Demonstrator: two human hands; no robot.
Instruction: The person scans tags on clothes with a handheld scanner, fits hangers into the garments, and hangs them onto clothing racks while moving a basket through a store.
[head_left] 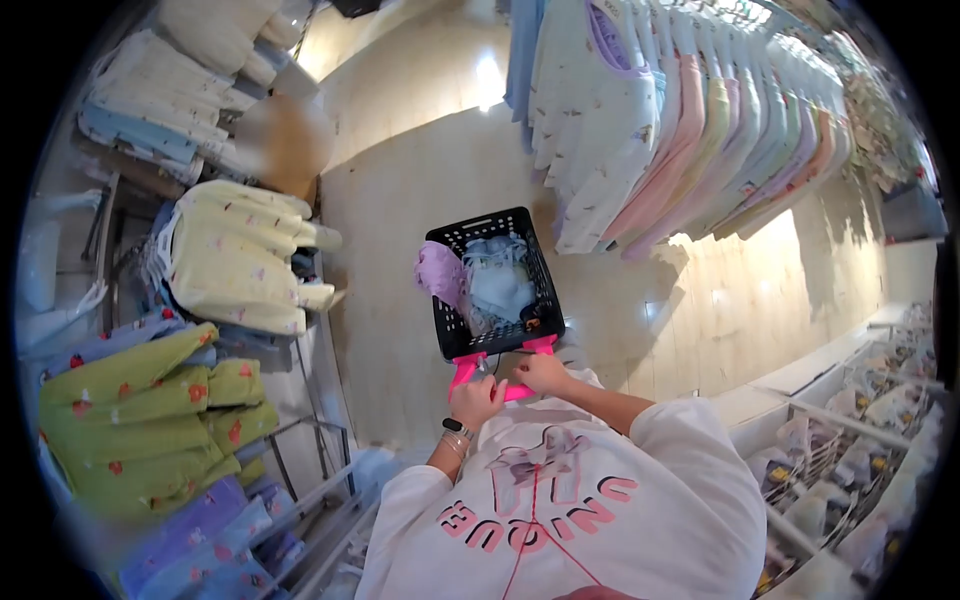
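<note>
In front of me stands a black plastic shopping basket (545,290) with bright pink handle arms (462,375) on its near side. My left hand (478,400), with a dark wristband, is closed around the left part of the pink handle. Closed too, my right hand (542,374) rests on the right part of that handle, and its fingertips are partly hidden. Inside the basket lies a light blue garment (500,285). A ruffled lilac garment (440,270) hangs over the basket's left rim.
Pastel clothes (690,130) hang on a rack at upper right. On the left are a pale yellow top (240,255) and a green printed garment (150,400) on racks. Shelves of packaged goods (850,440) line the lower right. Light floor (385,200) surrounds the basket.
</note>
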